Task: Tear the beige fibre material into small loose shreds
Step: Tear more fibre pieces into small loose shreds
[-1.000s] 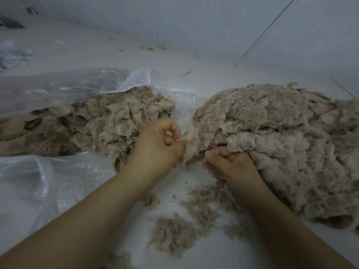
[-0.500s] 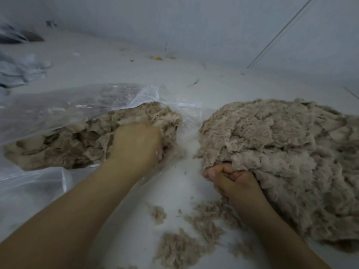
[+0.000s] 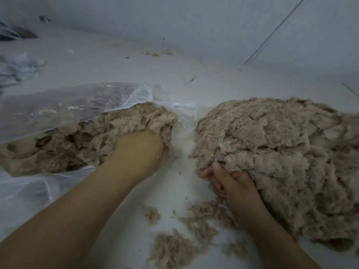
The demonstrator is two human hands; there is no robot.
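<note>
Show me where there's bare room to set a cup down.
The far floor behind the plastic bag and the big fibre pile is bare. A narrow strip runs between them. Nearer, between the arms, loose shreds crowd it.

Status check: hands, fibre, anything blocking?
Left hand buried in bagged shreds, fingers hidden. Right hand gripping fibre pile edge. Nothing blocking.

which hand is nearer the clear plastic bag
Left. The left hand is pushed into the fibre at the mouth of the clear plastic bag; the right hand grips the edge of the big fibre pile, apart from it.
</note>
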